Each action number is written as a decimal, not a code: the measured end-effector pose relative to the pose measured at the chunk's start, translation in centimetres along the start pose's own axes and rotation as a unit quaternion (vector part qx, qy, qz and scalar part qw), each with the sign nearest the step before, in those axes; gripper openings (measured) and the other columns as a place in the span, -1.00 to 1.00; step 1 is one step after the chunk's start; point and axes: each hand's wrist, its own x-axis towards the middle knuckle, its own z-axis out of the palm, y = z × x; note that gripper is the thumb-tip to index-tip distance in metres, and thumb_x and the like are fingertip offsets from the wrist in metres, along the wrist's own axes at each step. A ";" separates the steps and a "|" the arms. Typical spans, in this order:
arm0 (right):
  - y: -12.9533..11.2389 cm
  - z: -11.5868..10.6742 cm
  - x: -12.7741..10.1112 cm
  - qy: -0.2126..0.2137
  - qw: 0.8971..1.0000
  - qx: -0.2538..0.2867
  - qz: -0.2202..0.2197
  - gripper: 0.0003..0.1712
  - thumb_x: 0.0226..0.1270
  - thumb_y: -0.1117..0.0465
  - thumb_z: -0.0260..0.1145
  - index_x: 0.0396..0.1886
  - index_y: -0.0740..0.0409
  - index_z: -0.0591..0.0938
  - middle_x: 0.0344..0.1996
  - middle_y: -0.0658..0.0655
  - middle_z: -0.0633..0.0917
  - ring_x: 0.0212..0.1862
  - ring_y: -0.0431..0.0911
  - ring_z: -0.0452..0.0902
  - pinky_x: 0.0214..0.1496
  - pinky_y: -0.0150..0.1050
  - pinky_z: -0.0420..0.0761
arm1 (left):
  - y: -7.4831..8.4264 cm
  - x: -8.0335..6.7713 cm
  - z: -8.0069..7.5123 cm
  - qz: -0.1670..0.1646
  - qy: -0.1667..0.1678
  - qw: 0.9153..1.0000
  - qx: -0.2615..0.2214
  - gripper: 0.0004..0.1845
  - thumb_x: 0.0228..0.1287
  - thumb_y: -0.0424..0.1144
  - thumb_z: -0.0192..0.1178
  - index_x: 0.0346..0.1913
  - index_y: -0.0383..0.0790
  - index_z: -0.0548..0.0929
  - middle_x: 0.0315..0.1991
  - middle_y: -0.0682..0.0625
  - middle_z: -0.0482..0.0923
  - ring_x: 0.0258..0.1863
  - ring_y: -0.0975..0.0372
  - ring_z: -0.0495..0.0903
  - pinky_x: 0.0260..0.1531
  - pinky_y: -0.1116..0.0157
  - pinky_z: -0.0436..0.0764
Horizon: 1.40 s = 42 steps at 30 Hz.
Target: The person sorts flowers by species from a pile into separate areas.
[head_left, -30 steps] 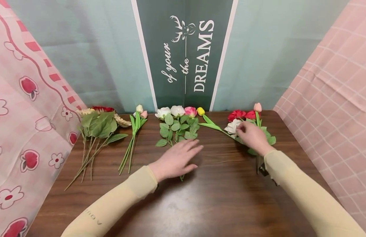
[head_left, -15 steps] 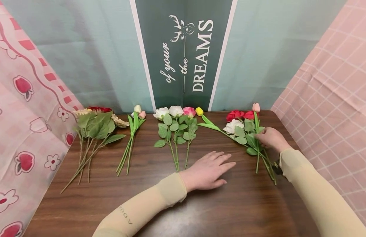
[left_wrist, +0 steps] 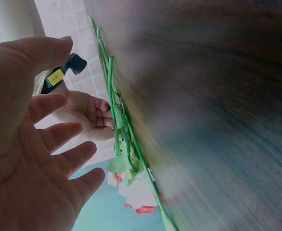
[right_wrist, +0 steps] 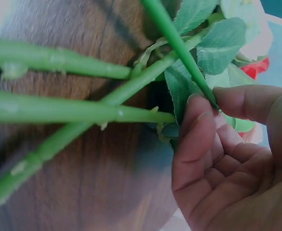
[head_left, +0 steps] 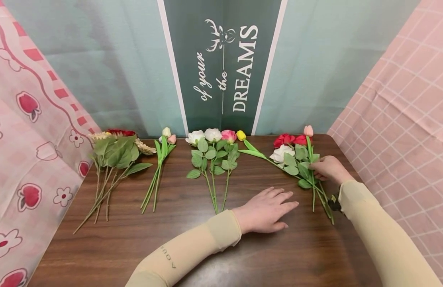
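Observation:
In the head view my right hand (head_left: 329,168) is at the right-hand bunch and pinches the pink tulip (head_left: 308,131) by its upper stem. The right wrist view has thumb and forefinger meeting on a smooth green stem (right_wrist: 179,48). Beneath and beside it lie red roses (head_left: 284,140), a white rose (head_left: 282,153) and their leafy thorny stems (right_wrist: 49,113). A yellow tulip (head_left: 241,136) lies slanted, its stem running into this bunch. My left hand (head_left: 268,210) holds nothing; its fingers are spread, palm down, left of the stems.
On the brown wooden table (head_left: 221,255), white and pink roses (head_left: 228,136) lie in the middle. Pale tulips (head_left: 166,132) lie left of them, and a bunch with large leaves (head_left: 117,151) farther left. Patterned cloths (head_left: 397,99) flank the table; a green curtain (head_left: 300,59) hangs behind.
My right hand has come from the white rose to the pink tulip's stem, and that tulip has tilted slightly left. My left hand has moved right, away from the middle roses.

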 end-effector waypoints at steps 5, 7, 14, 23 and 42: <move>-0.6 0.0 -0.5 0.022 0.998 0.049 -0.023 -0.53 0.52 0.12 0.26 0.00 0.55 0.63 -0.46 0.06 0.70 -0.38 -0.17 0.64 -0.30 -0.25 0.72 | -1.1 -0.8 0.0 -0.026 0.019 0.998 -0.052 -0.29 0.51 0.18 0.08 0.60 0.05 0.25 0.58 0.01 0.16 0.55 0.14 0.13 0.53 0.15 0.05; -1.4 0.3 -1.0 0.034 0.996 0.070 -0.038 -0.52 0.54 0.12 0.25 0.03 0.57 0.61 -0.47 0.05 0.70 -0.40 -0.19 0.63 -0.30 -0.25 0.72 | -1.7 -1.3 -0.1 -0.053 0.031 0.995 -0.082 -0.33 0.52 0.16 0.08 0.58 0.03 0.30 0.56 0.02 0.21 0.54 0.15 0.17 0.52 0.18 0.09; -6.2 3.8 -2.5 0.054 0.982 0.155 -0.098 -0.46 0.52 0.03 0.30 0.09 0.49 0.59 -0.33 0.18 0.70 -0.37 -0.18 0.66 -0.18 -0.15 0.75 | -4.0 -3.7 -0.8 -0.186 0.091 0.953 -0.222 -0.49 0.53 0.11 0.09 0.40 0.00 0.56 0.36 0.10 0.51 0.37 0.23 0.44 0.34 0.25 0.41; -12.9 10.4 -4.4 0.039 0.947 0.266 -0.176 -0.56 0.38 0.03 0.46 -0.07 0.35 0.67 -0.35 0.18 0.70 -0.39 -0.11 0.66 -0.22 -0.11 0.75 | -6.4 -6.1 -1.2 -0.254 0.127 0.870 -0.402 -0.55 0.46 0.07 0.23 0.24 -0.11 0.68 0.01 0.13 0.71 -0.02 0.35 0.65 0.02 0.28 0.61; -15.2 14.1 -4.9 -0.005 0.906 0.383 -0.179 -0.64 0.39 0.17 0.44 -0.03 0.39 0.63 -0.30 0.10 0.74 -0.35 -0.10 0.70 -0.07 -0.05 0.73 | -7.7 -6.6 -0.3 -0.262 0.153 0.806 -0.508 -0.95 0.40 -0.20 0.33 -0.24 -0.07 0.75 -0.42 0.11 0.71 -0.45 0.24 0.70 -0.44 0.33 0.63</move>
